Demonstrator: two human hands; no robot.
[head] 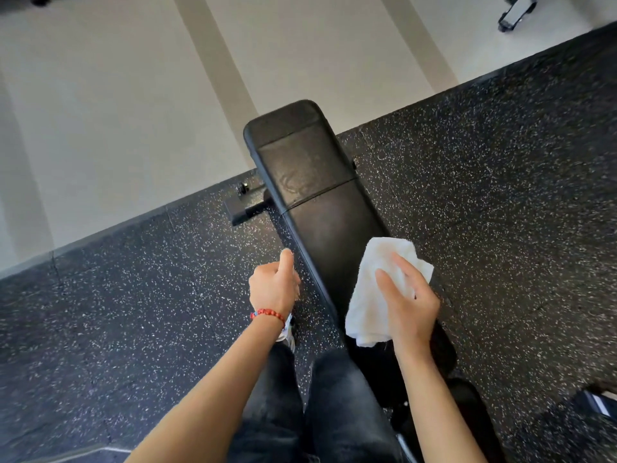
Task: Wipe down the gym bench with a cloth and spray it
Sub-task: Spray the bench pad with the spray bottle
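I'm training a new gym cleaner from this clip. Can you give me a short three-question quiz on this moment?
1. True or false: the cloth lies on the bench under the right hand.
2. Which wrist wears the red bracelet? A) left B) right C) neither
3. Fill in: the bench stands on dark speckled ____.

Key: 1 true. 2 A. 3 flooring. The left hand is curled beside the bench edge; whether its grip holds a spray bottle cannot be told.
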